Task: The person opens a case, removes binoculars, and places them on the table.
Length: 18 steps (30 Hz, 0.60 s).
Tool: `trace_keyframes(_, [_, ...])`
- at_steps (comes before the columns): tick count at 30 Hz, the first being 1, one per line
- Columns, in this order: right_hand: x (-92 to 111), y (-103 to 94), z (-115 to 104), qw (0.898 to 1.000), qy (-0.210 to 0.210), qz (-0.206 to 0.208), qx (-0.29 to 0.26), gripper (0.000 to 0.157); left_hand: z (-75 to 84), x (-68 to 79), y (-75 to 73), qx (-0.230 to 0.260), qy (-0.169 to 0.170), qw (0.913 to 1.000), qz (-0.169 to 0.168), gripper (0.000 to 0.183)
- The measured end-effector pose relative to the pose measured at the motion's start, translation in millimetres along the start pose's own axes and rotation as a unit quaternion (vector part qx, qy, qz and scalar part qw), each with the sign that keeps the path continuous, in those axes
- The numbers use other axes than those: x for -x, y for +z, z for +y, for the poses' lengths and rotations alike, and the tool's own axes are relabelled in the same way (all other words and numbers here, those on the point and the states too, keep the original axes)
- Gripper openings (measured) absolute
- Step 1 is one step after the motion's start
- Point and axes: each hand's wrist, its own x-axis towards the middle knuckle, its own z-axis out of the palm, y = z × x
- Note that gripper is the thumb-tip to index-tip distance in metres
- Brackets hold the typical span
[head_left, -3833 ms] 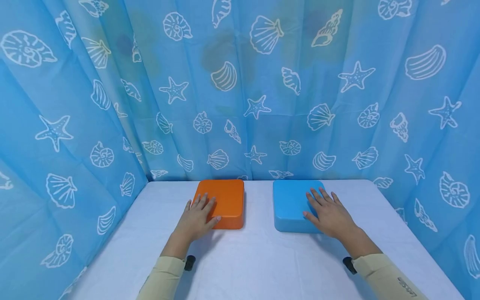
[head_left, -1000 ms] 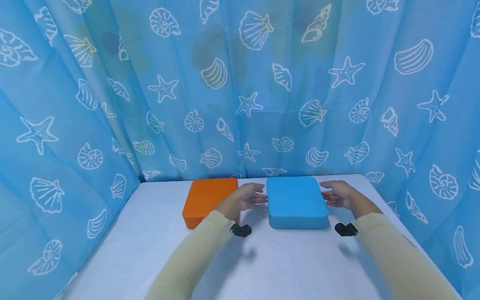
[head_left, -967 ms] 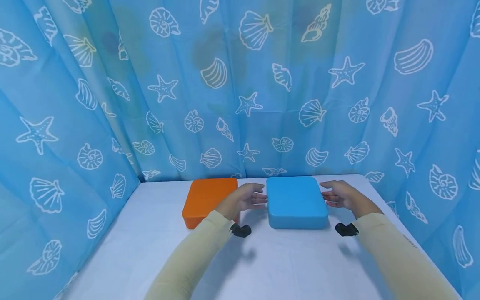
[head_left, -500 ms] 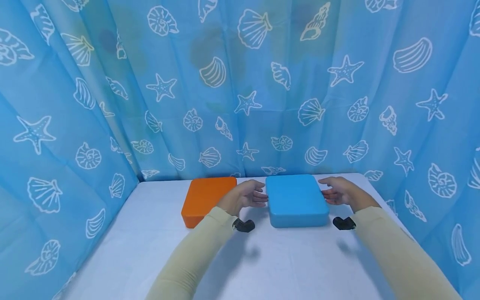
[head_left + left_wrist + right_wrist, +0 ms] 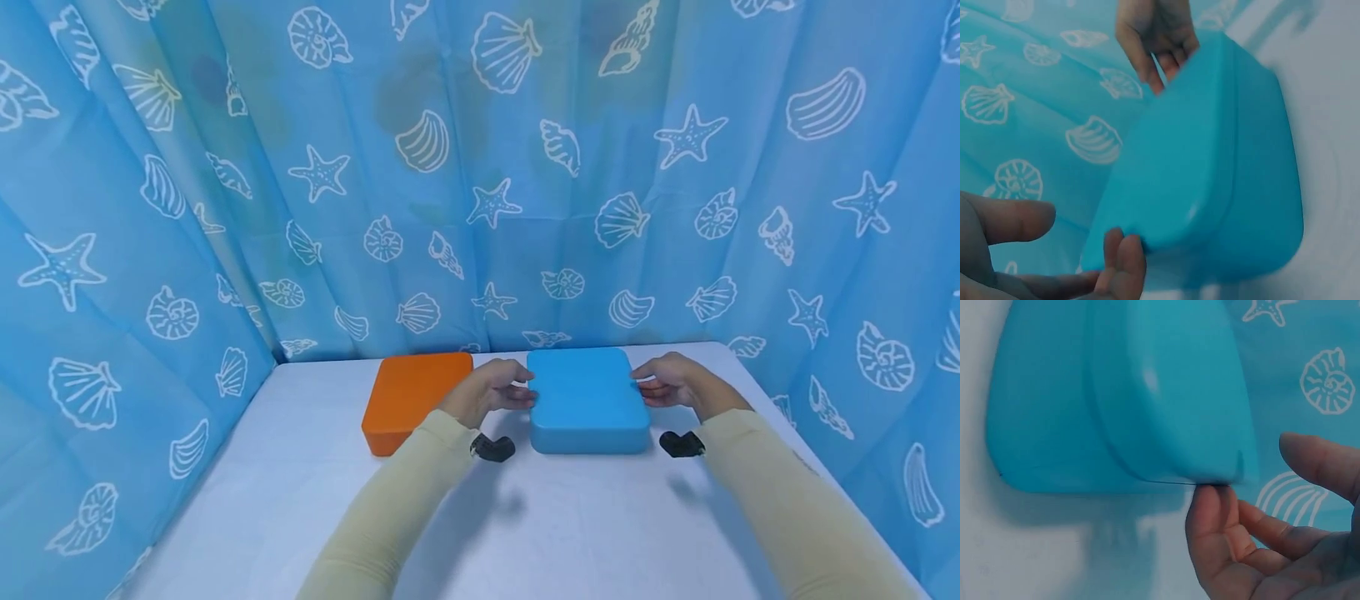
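Note:
A blue square lidded box (image 5: 585, 392) sits on the white table between my two hands. My left hand (image 5: 491, 392) is at its left side; in the left wrist view bent fingertips (image 5: 1124, 256) meet the lid's edge and the thumb stands apart from the box. On the opposite side is my right hand (image 5: 667, 385). Its fingertips (image 5: 1210, 500) touch the side just at the lid's seam in the right wrist view, with the thumb raised off the box. Left of the blue box lies an orange square box (image 5: 420, 396), partly hidden behind my left wrist and sleeve.
A white cloth covers the table (image 5: 570, 525). Blue curtains (image 5: 442, 183) printed with white shells and starfish hang at the back and both sides. Small black devices (image 5: 493, 448) show at both wrists.
From resting over the orange and blue boxes, my hands have come to either side of the blue box. In the last half second the blue box has shifted slightly left; the orange one stays.

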Motion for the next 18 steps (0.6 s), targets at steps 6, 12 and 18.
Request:
trace_keyframes(6, [-1, -4.2, 3, 0.999, 0.007, -0.007, -0.033, 0.063, 1.4, -4.8, -8.7, -0.061, -0.011, 0.9981, 0.007, 0.043])
trace_keyframes(12, [3, -5.8, 0, 0.997, 0.014, -0.025, -0.074, 0.06, 5.3, -6.1, -11.5, -0.047, -0.012, 0.9988, -0.004, 0.048])
trace_keyframes(18, [4, 0.5, -5, 0.999, 0.024, -0.021, -0.041, 0.064, 10.8, -3.3, -3.8, -0.07, -0.02, 0.9971, 0.021, 0.051])
